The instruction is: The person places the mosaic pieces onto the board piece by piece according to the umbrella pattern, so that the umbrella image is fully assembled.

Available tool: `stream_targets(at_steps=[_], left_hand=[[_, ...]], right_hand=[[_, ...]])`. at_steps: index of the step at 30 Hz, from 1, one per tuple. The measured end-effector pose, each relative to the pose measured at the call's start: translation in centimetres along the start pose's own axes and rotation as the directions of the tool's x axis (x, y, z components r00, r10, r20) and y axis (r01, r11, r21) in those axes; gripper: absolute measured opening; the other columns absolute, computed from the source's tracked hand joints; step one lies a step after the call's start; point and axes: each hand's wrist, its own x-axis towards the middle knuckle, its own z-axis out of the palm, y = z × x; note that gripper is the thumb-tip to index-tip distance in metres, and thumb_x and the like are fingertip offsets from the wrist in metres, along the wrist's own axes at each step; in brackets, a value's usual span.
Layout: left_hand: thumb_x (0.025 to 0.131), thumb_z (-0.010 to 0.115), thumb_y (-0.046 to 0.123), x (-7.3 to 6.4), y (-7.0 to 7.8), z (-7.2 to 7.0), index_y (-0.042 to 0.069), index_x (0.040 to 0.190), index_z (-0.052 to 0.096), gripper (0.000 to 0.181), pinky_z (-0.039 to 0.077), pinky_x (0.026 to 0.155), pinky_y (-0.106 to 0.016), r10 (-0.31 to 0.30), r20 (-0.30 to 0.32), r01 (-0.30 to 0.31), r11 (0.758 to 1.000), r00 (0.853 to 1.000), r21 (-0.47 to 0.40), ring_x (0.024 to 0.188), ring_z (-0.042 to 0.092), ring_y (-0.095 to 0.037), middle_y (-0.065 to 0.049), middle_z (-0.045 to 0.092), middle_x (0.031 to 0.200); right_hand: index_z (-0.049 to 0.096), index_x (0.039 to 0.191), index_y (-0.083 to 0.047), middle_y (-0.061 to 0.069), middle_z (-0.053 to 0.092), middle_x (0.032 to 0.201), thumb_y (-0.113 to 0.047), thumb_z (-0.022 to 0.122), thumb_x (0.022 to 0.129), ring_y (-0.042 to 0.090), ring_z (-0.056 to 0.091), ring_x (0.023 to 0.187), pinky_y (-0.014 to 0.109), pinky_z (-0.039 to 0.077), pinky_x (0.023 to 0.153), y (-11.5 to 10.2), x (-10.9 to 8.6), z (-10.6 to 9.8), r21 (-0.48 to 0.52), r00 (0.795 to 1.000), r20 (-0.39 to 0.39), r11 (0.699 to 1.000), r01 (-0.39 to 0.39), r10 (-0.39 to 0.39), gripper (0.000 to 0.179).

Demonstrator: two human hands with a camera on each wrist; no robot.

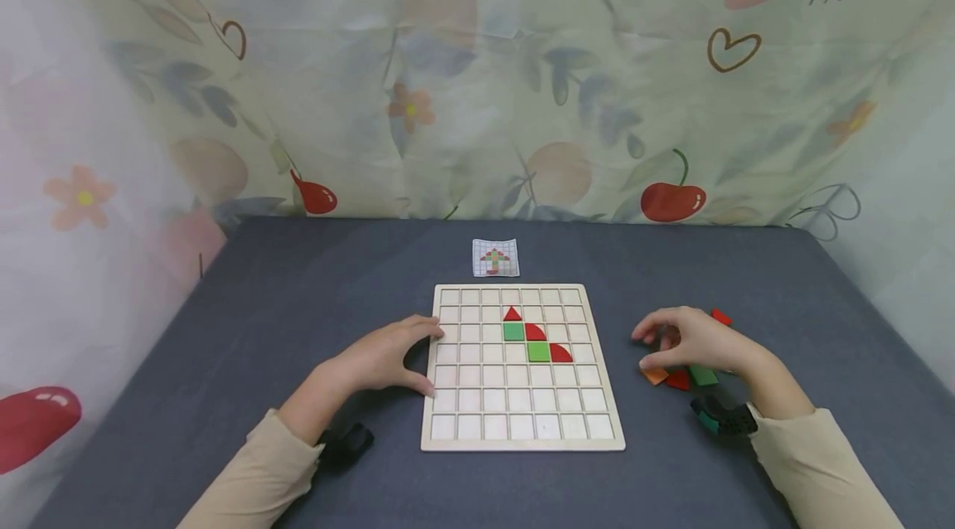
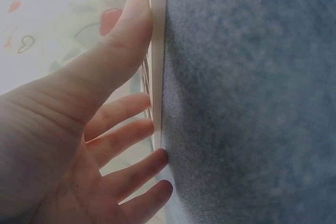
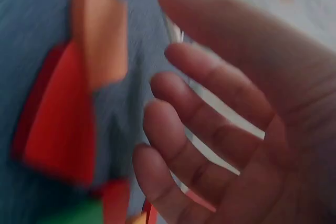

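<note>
Beige left sleeve lies nearest the camera, leading to the left hand, its fingers and thumb spread apart along the left rim of the wooden grid board. Right of those fingers, on the board, sit one red triangle, two green squares and two red quarter-rounds; the pattern card lies beyond both hands' fingers. Further right, over the worktop, hangs the right hand, fingers bent, thumb apart, nothing between them. It is clearly the nearer hand to the loose pieces. Just on the near side of its thumb lies the orange piece, its long axis hard to tell; rightward follow a red piece and a green piece.
</note>
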Motion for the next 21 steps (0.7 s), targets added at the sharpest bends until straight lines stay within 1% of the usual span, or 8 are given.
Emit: stream_targets(at_steps=[3, 9, 15, 21], left_hand=[[0.070, 0.079, 0.041, 0.0, 0.0, 0.0, 0.008, 0.132, 0.049, 0.077, 0.036, 0.107, -0.047, 0.001, -0.001, -0.001, 1.000, 1.000, 0.002, 0.134, 0.039, -0.031, -0.014, 0.038, 0.147], [0.070, 0.079, 0.040, 0.0, 0.0, 0.0, 0.008, 0.132, 0.050, 0.076, 0.036, 0.106, -0.047, 0.003, -0.006, -0.003, 1.000, 1.000, 0.003, 0.134, 0.039, -0.030, -0.013, 0.039, 0.147], [0.069, 0.080, 0.038, 0.1, 0.0, 0.1, 0.009, 0.132, 0.050, 0.076, 0.035, 0.107, -0.046, -0.004, -0.005, 0.004, 1.000, 1.000, -0.006, 0.134, 0.039, -0.030, -0.012, 0.039, 0.147], [0.070, 0.080, 0.038, 0.1, -0.1, 0.1, 0.010, 0.133, 0.049, 0.076, 0.035, 0.107, -0.047, -0.006, -0.003, 0.006, 1.000, 1.000, -0.010, 0.135, 0.038, -0.029, -0.012, 0.038, 0.147]], right_hand=[[0.065, 0.104, -0.006, 0.007, 0.062, 0.097, -0.028, 0.077, 0.076, 0.003, 0.051, 0.069, 0.021, 0.047, 0.062, 0.8, -0.9, -0.1, 0.019, 0.998, 0.033, 0.999, 0.044, -0.045, 0.037], [0.065, 0.103, -0.005, 0.004, 0.061, 0.094, -0.023, 0.077, 0.076, 0.007, 0.049, 0.072, 0.020, 0.044, 0.062, 1.7, -1.7, -0.1, 0.033, 0.994, 0.053, 0.995, 0.093, -0.095, 0.035], [0.065, 0.100, -0.008, 0.004, 0.057, 0.089, -0.021, 0.078, 0.075, 0.011, 0.048, 0.070, 0.021, 0.042, 0.060, 1.9, -1.9, 0.2, 0.021, 0.984, 0.027, 0.984, 0.175, -0.176, 0.031], [0.066, 0.095, -0.013, 0.001, 0.056, 0.085, -0.019, 0.077, 0.076, 0.010, 0.048, 0.069, 0.021, 0.043, 0.059, 2.0, -1.8, 0.7, -0.027, 0.969, -0.013, 0.969, 0.245, -0.245, 0.023]])
